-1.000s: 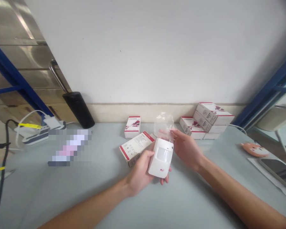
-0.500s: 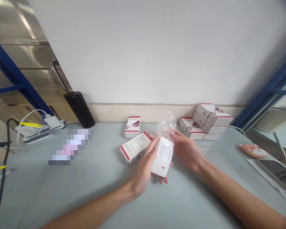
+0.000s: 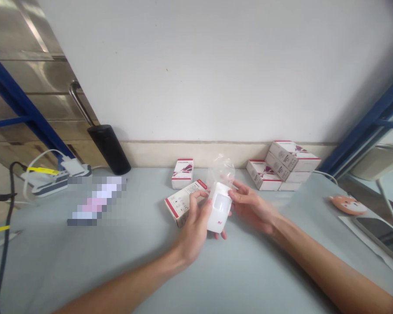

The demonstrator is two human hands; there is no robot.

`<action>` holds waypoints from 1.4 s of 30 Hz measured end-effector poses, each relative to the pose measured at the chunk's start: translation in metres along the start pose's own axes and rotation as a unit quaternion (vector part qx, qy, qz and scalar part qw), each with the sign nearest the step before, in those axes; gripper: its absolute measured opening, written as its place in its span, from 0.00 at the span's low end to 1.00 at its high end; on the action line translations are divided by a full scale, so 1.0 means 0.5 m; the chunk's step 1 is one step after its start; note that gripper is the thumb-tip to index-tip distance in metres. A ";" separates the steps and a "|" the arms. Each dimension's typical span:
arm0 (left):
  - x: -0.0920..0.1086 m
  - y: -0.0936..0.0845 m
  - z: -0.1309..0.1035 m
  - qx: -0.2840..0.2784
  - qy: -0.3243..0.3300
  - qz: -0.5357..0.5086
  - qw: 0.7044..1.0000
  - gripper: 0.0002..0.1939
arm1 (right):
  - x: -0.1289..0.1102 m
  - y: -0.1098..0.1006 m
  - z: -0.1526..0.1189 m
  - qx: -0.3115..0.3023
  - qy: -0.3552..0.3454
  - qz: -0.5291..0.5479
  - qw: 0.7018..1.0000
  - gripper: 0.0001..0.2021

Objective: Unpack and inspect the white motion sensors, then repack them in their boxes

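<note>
A white motion sensor (image 3: 218,220) with a pale lens window and a small red mark is held tilted above the desk. My left hand (image 3: 194,237) is closed round its left side, thumb along the edge and some fingertips showing from behind. My right hand (image 3: 253,207) pinches its upper right corner, thumb in front and other fingers partly hidden behind. From the sensor's top end rises a crumpled clear plastic bag (image 3: 222,168); whether the bag still covers any of the sensor, I cannot make out. Just left of it lies a white and red box (image 3: 185,201), partly behind my left hand.
Another small box (image 3: 182,173) lies near the wall. Several matching boxes (image 3: 290,163) are stacked at the back right. On the left are a power strip (image 3: 50,185), a black cylinder (image 3: 108,148) and a blurred-out phone-like object (image 3: 96,200). An orange animal-faced item (image 3: 347,205) and a phone (image 3: 381,235) lie right.
The sensor and bag have moved slightly left and up with both hands. My left index finger is now bent away from the sensor's edge, and my right thumb has come onto its corner.
</note>
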State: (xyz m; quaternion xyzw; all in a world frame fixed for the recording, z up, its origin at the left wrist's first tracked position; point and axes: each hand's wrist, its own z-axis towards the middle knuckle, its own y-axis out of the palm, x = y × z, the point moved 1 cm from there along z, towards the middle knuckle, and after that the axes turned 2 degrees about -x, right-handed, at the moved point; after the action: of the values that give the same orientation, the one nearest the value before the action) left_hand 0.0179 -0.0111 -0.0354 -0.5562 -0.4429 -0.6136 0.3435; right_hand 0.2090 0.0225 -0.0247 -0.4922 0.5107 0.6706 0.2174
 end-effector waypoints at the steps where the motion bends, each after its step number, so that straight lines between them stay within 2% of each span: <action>1: 0.000 0.000 -0.001 0.006 -0.003 0.001 1.000 0.23 | -0.001 -0.002 -0.001 -0.005 -0.002 -0.018 1.000 0.30; 6: -0.003 0.000 -0.001 0.024 -0.032 0.034 0.999 0.32 | -0.012 0.000 -0.007 -0.079 0.011 -0.117 0.990 0.34; 9: -0.001 0.000 0.002 0.021 -0.020 0.064 0.998 0.36 | -0.017 -0.004 -0.004 -0.048 -0.016 -0.150 0.987 0.34; 12: 0.001 -0.001 0.007 0.028 0.023 0.124 0.992 0.32 | -0.020 -0.012 0.001 -0.014 -0.047 -0.162 0.986 0.34; 15: 0.001 -0.003 0.013 0.012 0.072 0.146 0.987 0.29 | -0.029 -0.019 0.000 -0.013 -0.052 -0.168 0.984 0.32; 19: -0.006 -0.013 0.021 0.011 0.113 0.171 0.979 0.27 | -0.047 -0.030 -0.007 0.006 -0.051 -0.241 0.969 0.28; 23: -0.015 -0.022 0.027 0.046 0.101 0.162 0.980 0.29 | -0.051 -0.039 -0.007 -0.001 -0.050 -0.288 0.956 0.27; 27: -0.015 -0.022 0.032 0.046 0.096 0.163 0.981 0.28 | -0.041 -0.039 -0.002 -0.048 -0.037 -0.301 0.952 0.31; 32: -0.011 -0.023 0.036 0.015 0.103 0.205 0.973 0.19 | -0.038 -0.047 -0.002 -0.065 -0.037 -0.392 0.917 0.29; 36: -0.006 -0.024 0.034 -0.004 0.101 0.252 0.963 0.14 | -0.048 -0.059 -0.008 -0.092 -0.023 -0.438 0.894 0.33; 39: -0.006 -0.023 0.031 -0.003 0.096 0.262 0.960 0.17 | -0.052 -0.063 -0.010 -0.070 -0.031 -0.446 0.892 0.30; 42: -0.011 -0.022 0.032 0.008 0.092 0.234 0.968 0.27 | -0.047 -0.062 -0.006 -0.065 -0.032 -0.471 0.879 0.25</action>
State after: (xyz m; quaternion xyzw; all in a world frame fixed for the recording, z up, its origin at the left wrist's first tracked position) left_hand 0.0145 0.0075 -0.0427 -0.5830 -0.2720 -0.5614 0.5206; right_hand 0.2448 0.0364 -0.0186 -0.6661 0.1665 0.5362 0.4910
